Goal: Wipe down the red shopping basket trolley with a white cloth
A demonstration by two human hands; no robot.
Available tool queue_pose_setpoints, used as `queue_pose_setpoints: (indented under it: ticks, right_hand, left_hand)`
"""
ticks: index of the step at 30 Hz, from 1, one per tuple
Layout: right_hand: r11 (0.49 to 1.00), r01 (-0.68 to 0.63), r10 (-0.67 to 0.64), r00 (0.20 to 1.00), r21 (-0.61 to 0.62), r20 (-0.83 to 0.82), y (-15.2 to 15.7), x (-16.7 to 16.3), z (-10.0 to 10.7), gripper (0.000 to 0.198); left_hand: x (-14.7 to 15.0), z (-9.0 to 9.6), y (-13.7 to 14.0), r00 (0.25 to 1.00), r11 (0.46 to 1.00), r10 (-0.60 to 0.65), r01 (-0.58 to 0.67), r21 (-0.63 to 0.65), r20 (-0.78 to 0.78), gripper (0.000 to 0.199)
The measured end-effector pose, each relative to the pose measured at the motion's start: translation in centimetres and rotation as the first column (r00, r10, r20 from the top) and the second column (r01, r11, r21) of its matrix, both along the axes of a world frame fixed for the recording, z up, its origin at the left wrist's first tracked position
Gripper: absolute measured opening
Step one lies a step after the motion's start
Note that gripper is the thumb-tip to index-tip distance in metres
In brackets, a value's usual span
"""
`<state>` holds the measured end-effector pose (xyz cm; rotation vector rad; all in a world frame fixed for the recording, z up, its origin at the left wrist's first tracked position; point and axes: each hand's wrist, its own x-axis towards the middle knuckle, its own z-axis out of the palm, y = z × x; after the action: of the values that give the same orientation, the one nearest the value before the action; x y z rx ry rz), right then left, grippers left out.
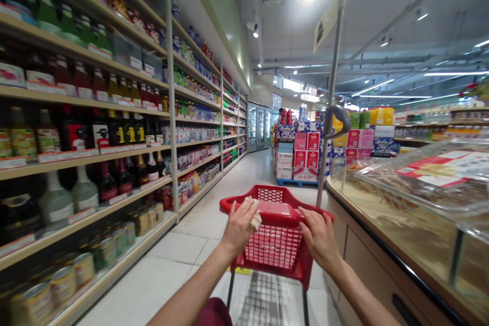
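A red shopping cart (273,249) with a mesh basket stands right in front of me. My left hand (237,225) lies closed over the left part of its handle (280,218), with a crumpled whitish tissue (255,220) between the hand and the bar. On the right end of the same handle rests my right hand (320,237), its fingers curled over the top. The basket's inside is mostly hidden behind its front mesh, and I cannot make out any goods in it.
Shelves of bottles and cans (114,150) line the left side. Close on the right runs a counter (367,260) with packed food in clear trays (439,178). A grey pole (333,71) rises beside it. Ahead, stacked boxes (301,153) stand on a blue pallet (298,182).
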<state>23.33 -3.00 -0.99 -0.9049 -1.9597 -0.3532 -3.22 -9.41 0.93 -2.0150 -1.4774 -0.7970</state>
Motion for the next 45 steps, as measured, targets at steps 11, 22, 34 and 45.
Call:
queue_pose_setpoints:
  ticks: [11,22,34,45]
  right_hand:
    - [0.996,-0.016,0.003,0.989,-0.089,-0.145,1.3,2.2,0.4,0.037]
    - [0.989,-0.046,0.01,0.968,-0.139,-0.25,1.3,2.4,0.3,0.041]
    - [0.992,-0.074,0.032,0.931,-0.104,-0.364,1.5,2.7,-0.2,0.042]
    - [0.997,-0.039,0.016,0.946,-0.066,-0.325,0.5,2.4,0.1,0.041]
  left_hand:
    - [2.6,0.7,0.6,0.997,0.997,-0.041,0.045,-0.065,0.058,0.049]
    - [6.9,1.4,1.0,0.99,0.991,-0.094,0.104,-0.088,0.103,0.047]
    - [7.9,1.8,1.4,0.984,0.99,-0.087,0.103,-0.094,0.156,0.045]
    - [7.6,2.4,1.8,0.984,0.986,-0.057,0.082,-0.146,0.169,0.046]
